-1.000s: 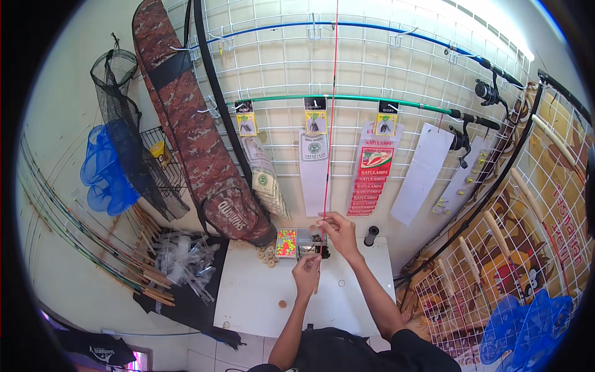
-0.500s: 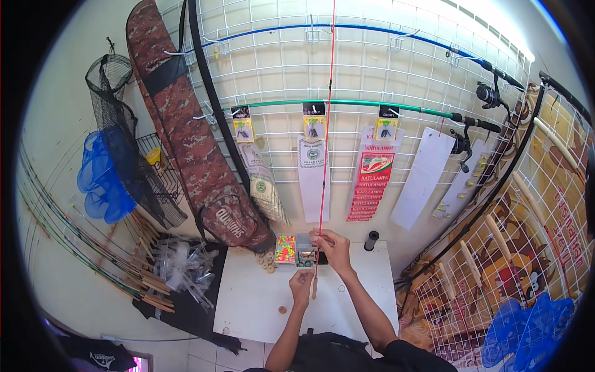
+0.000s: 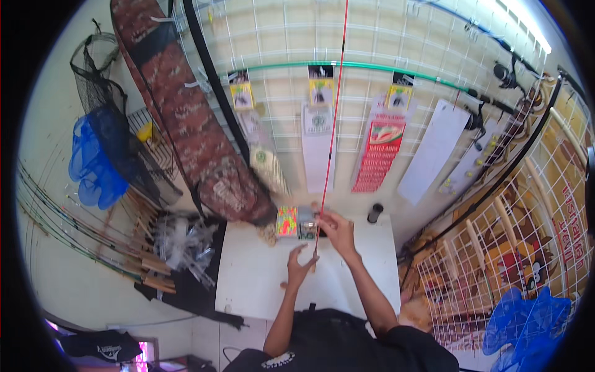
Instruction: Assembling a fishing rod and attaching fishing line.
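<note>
A thin red fishing rod (image 3: pixel 335 133) rises from the white table past the wall rack, with its short wooden handle near my left hand. My right hand (image 3: pixel 338 232) pinches the lower part of the rod between thumb and fingers. To the left of the handle, my left hand (image 3: pixel 299 268) has its fingers apart, curved in a C shape. Its thumb tip reaches the rod; I cannot tell whether it touches. Just beyond my hands stands a box of bright pink, yellow and green small pieces (image 3: pixel 287 218). Beside it, a grey compartment (image 3: pixel 307 227) holds small items.
Tan rings (image 3: pixel 267 234) lie left of the box on the white table (image 3: pixel 248 279). A black cylinder (image 3: pixel 375 212) stands at the back right. A camouflage rod bag (image 3: pixel 198 136) leans at the left. A green rod (image 3: pixel 372 69) and packets hang on the wire rack.
My left hand's fingers have spread from a closed shape near the rod. My right hand still pinches the rod. The whole view has shifted, and the rod's upper end leans further right.
</note>
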Demonstrator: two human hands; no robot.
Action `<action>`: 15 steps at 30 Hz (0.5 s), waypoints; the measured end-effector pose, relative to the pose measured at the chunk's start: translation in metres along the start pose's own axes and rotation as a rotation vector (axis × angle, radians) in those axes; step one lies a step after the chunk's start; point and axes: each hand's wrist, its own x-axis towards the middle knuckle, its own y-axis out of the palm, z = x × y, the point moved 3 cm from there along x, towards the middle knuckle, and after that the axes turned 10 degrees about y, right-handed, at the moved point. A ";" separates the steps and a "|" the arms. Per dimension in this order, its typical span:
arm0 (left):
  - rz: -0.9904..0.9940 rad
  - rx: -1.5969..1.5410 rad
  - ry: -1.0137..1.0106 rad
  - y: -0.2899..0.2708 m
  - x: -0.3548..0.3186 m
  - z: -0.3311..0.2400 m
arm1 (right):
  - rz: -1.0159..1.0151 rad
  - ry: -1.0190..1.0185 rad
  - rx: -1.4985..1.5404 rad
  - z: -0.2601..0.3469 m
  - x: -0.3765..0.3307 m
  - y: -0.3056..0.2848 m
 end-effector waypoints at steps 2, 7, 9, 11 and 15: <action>-0.021 0.137 0.066 -0.012 -0.002 0.009 | -0.047 -0.106 -0.085 0.003 0.001 -0.004; -0.025 0.294 0.000 -0.038 -0.025 0.042 | -0.017 -0.037 -0.031 0.006 -0.003 -0.006; 0.072 0.350 -0.102 -0.043 -0.038 0.056 | -0.034 -0.050 -0.071 0.008 -0.006 -0.007; 0.093 0.357 -0.144 -0.044 -0.047 0.069 | -0.022 -0.074 -0.042 0.007 -0.006 -0.008; 0.166 0.387 -0.225 -0.045 -0.060 0.090 | -0.019 -0.024 -0.042 -0.006 -0.012 -0.017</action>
